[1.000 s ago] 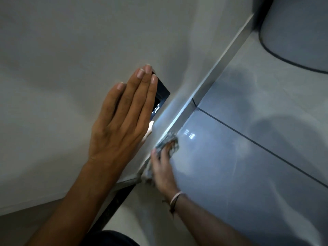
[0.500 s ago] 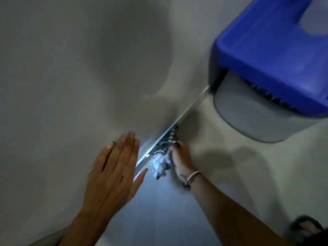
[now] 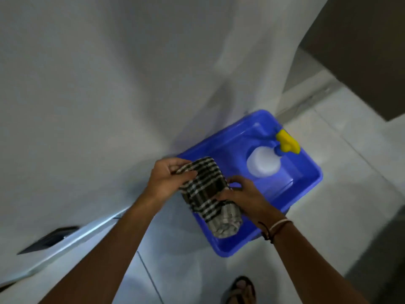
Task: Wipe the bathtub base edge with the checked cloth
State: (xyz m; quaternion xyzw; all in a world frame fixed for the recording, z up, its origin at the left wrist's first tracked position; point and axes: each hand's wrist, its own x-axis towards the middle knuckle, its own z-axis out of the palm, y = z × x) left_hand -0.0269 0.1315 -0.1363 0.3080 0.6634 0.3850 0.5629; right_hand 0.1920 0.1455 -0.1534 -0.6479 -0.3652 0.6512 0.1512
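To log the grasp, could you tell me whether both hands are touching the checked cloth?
Touching. The head view shows the left hand pinching the checked cloth at its upper end, while the right hand presses its side.

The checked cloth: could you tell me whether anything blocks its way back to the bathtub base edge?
Nothing visible does. Both hands hold the checked cloth over the blue tub; the base edge lies clear to the lower left.

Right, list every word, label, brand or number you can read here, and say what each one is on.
None can be read.
The white spray bottle in the blue tub: no label visible.
The checked cloth, held by the left hand and right hand: pattern only, no text.
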